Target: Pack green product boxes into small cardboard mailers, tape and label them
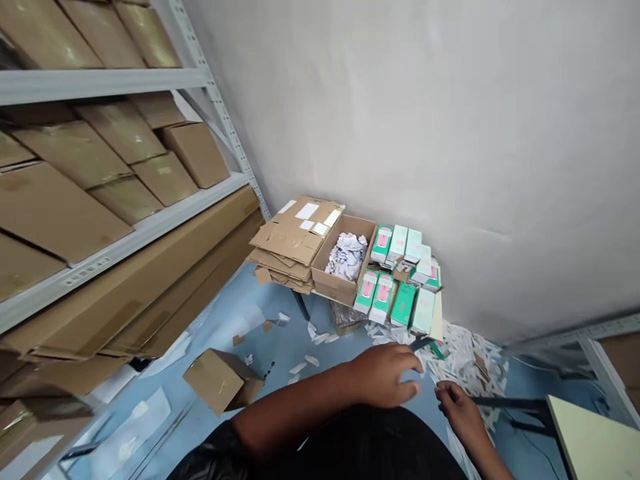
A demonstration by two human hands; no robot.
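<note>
My left hand (387,375) is in front of my body, its thumb apart from the bent fingers and nothing plain between them. A pale bit shows by its fingertips; whether it touches them I cannot tell. Close by on the right, my right hand (456,403) has thumb and fingers pinched together, and whatever they may hold is too small to make out. Beyond the hands, green and white boxes (403,305) with pink labels stand in rows on a low table (438,317). Beside them an open carton (336,288) holds crumpled white paper (347,256).
Flattened cardboard (295,233) is stacked left of the carton. Paper scraps (475,353) litter the blue floor, and a small open box (220,380) lies there. A shelf rack (100,83) full of cartons lines the left. At lower right is a pale tabletop (593,440).
</note>
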